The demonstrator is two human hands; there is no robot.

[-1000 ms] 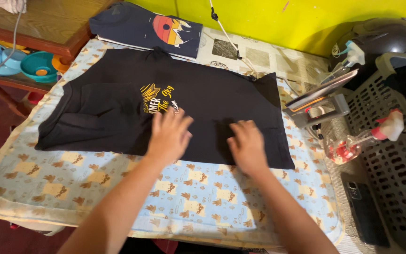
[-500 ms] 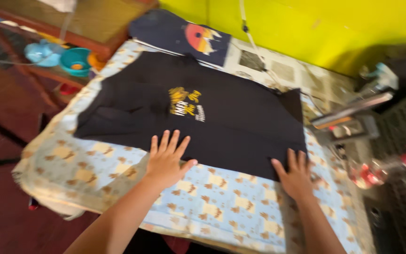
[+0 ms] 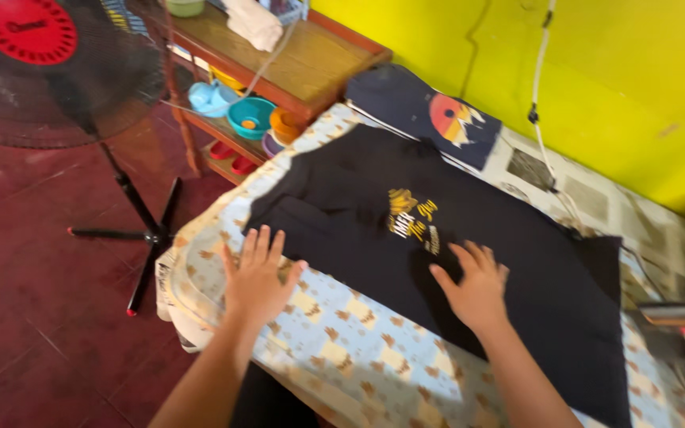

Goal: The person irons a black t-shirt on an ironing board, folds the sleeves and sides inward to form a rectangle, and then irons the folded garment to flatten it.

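We are smoothing the black shirt [image 3: 469, 261] lying flat on the bench [image 3: 342, 349]. Our right hand [image 3: 477, 287] is pressing on it, fingers spread; our left hand [image 3: 257, 277] is resting spread on the cloth just beside it. Next, we think, comes a careful fold.

You see an evenly lit, bright scene, with soft daylight-like light and no hard glare. Motion blur smears the whole view, worst at the right edge of the tabletop [image 3: 342, 349], where shapes turn vague. Your arms cast faint shadows on the patterned cover. The black shirt [image 3: 469, 261] swallows detail, and the standing fan [image 3: 57, 63] at top left looks soft.
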